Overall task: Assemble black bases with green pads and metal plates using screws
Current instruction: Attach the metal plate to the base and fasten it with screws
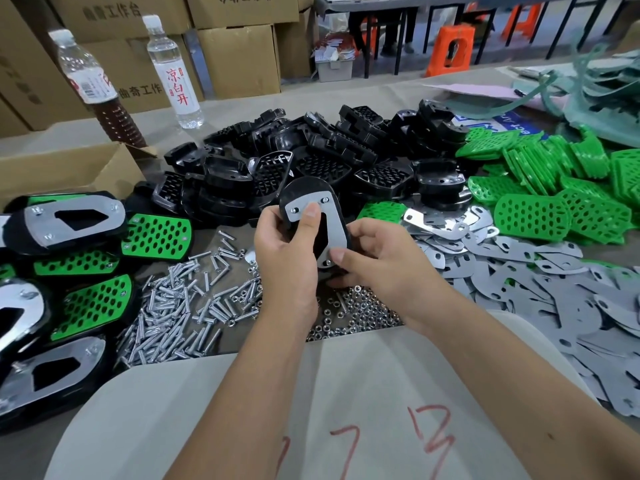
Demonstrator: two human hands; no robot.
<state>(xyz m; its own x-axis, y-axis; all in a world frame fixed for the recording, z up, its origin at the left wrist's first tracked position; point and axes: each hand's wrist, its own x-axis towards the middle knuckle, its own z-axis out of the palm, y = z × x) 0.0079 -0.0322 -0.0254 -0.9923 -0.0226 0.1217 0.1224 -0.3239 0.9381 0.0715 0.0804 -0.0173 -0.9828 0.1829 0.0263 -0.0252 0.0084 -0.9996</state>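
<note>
Base (304,192): sitting upright above the screws (180,306), long axis near vertical, metal plate (330,220) facing the camera.
Left hand (287,247): gripping its left edge, thumb pressing the plate.
Right hand (381,258): pinching the bottom end.
Table (346,93): carrying black bases (329,150), green pads (554,188); cardboard boxes (239,57) standing behind.

Blk base (303,192) upright, metal plate (330,216) on face
</note>
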